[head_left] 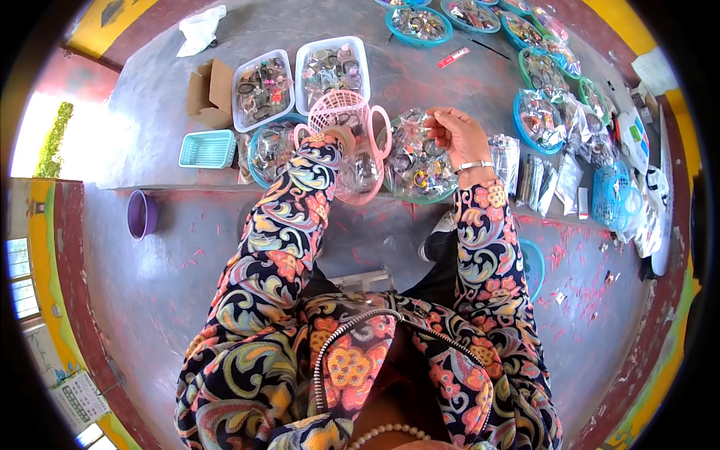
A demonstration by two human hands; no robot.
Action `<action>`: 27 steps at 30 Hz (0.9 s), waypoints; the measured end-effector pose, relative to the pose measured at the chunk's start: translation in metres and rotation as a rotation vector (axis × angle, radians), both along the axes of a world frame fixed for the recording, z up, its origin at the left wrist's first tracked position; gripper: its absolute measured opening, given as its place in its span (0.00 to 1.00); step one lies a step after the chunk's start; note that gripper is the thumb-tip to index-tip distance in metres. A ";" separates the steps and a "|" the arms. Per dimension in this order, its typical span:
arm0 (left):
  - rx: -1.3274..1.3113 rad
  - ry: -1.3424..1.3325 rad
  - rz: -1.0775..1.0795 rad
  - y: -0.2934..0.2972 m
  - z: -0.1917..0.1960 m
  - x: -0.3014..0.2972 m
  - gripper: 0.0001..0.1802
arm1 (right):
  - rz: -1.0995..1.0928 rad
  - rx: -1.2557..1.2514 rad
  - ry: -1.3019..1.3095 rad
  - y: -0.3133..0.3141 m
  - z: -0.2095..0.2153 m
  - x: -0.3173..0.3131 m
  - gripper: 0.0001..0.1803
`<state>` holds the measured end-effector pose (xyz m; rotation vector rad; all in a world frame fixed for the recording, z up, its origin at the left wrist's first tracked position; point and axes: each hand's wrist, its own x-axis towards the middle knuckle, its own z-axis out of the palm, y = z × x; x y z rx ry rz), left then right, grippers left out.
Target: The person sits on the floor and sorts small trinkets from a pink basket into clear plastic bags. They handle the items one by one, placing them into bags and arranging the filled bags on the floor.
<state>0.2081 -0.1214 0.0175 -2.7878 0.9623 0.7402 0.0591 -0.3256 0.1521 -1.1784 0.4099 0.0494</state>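
My left hand (339,136) is at a pink lattice basket (341,105) with looped handles; the patterned sleeve hides most of its fingers, so its grip does not show. Clear bags (358,172) lie in the pink container below that hand. My right hand (459,135), a silvery bangle at its wrist, hovers over the far right part of a green basin (427,199). Its fingers are curled together, and whatever they hold is too small to make out. Small clear packets (420,166) with dark bands and coloured pieces fill this basin.
Two white trays (300,75) of similar pieces stand behind, beside a cardboard box (219,94). At left are a turquoise basket (207,150) and a purple tub (141,214). Several filled basins (517,112) line the right. Flat packets (536,180) lie near a blue basket (609,196).
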 end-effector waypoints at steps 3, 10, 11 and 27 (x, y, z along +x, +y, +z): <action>-0.035 -0.047 0.104 0.015 -0.012 0.009 0.18 | 0.029 -0.013 -0.005 0.006 0.000 0.007 0.09; -0.325 -0.060 0.069 0.007 0.085 -0.017 0.15 | 0.054 -0.483 0.074 -0.017 -0.019 -0.001 0.09; -0.503 -0.085 0.053 0.007 0.095 -0.032 0.15 | 0.089 -0.625 0.099 -0.027 -0.033 -0.006 0.09; -0.868 0.331 0.226 0.062 0.055 -0.196 0.13 | 0.590 -1.746 0.445 0.034 -0.122 -0.028 0.29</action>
